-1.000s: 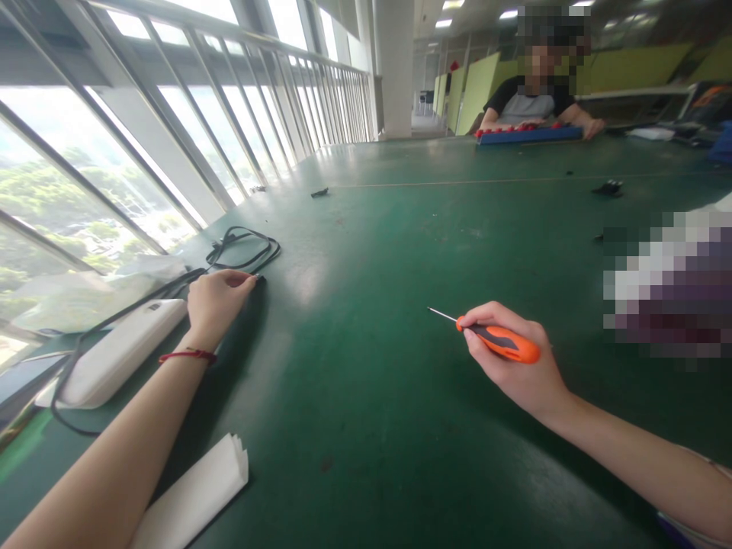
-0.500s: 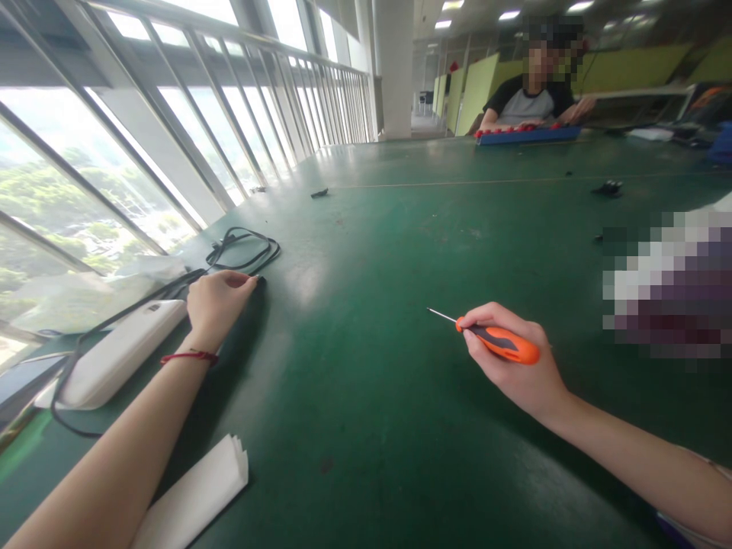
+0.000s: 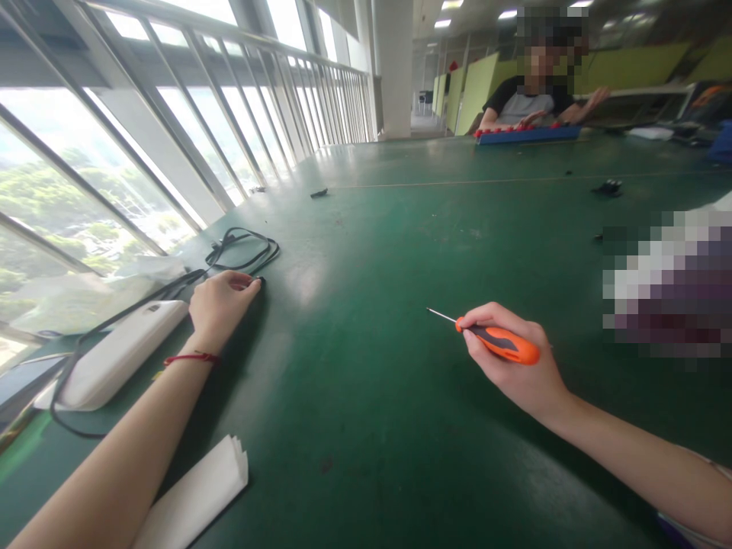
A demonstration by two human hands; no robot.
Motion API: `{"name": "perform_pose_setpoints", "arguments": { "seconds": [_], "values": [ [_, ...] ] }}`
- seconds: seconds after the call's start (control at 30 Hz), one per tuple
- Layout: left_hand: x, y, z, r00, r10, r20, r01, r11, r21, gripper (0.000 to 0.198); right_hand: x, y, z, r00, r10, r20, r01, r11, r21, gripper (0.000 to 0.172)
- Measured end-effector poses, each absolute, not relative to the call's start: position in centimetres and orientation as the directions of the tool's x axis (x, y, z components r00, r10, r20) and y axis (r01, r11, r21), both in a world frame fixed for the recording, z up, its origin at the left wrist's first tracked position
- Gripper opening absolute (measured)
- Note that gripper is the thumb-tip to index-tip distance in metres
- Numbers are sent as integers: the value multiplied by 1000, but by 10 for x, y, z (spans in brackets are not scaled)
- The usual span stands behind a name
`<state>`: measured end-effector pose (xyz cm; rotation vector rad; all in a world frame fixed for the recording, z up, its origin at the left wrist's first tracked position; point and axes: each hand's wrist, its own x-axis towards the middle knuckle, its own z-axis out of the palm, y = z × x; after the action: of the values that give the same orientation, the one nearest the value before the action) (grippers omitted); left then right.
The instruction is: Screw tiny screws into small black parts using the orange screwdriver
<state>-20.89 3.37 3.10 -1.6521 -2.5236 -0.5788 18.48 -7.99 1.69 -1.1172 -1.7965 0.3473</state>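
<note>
My right hand (image 3: 515,366) is wrapped round the orange and dark grey handle of a screwdriver (image 3: 508,345). Its thin metal shaft points to the left, held above the green table (image 3: 366,427). On the left, my left hand (image 3: 223,301) is closed in a pinch close to the tabletop. A tiny black thing (image 3: 262,280) shows at its fingertips, too small to name. Just behind that hand lies a looped black cable (image 3: 268,248). A white oblong device (image 3: 123,354) lies beside the left wrist, and a folded white paper stack (image 3: 200,488) is partly under the forearm.
A metal railing (image 3: 229,69) runs along the left edge. Across the table, a person (image 3: 534,103) sits behind a blue tray with red pieces (image 3: 529,137). Small black bits (image 3: 319,194) and a dark part (image 3: 607,187) lie farther back. A blurred-out area (image 3: 675,290) is at right.
My left hand has shifted very slightly right, still pinched. My right hand and the screwdriver have stayed put. The person across has raised one hand a little.
</note>
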Motion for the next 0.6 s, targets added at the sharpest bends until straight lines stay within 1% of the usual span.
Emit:
{"name": "perform_pose_setpoints", "arguments": {
  "seconds": [0.1,0.2,0.27,0.37,0.43,0.5,0.6],
  "values": [
    [-209,33,30,-421,872,247,894,355,272,41,185,-81,17,-126,810,573,538,541,-647,9],
    [-206,30,31,-381,875,300,910,297,290,39,186,-82,16,-132,812,568,531,542,-651,8],
    [-196,27,34,-303,887,349,928,193,317,36,186,-82,16,-136,813,567,529,543,-652,6],
    [-168,24,40,-107,925,365,931,-35,363,31,186,-81,16,-142,818,557,532,538,-654,3],
    [-140,22,43,-8,933,360,905,-146,400,26,185,-81,15,-140,823,550,526,532,-663,2],
    [-108,21,43,142,928,343,859,-288,424,20,185,-81,15,-129,829,544,511,526,-680,1],
    [-62,19,39,296,888,351,778,-438,450,16,186,-81,13,-93,817,570,509,531,-678,7]
  ]
}}
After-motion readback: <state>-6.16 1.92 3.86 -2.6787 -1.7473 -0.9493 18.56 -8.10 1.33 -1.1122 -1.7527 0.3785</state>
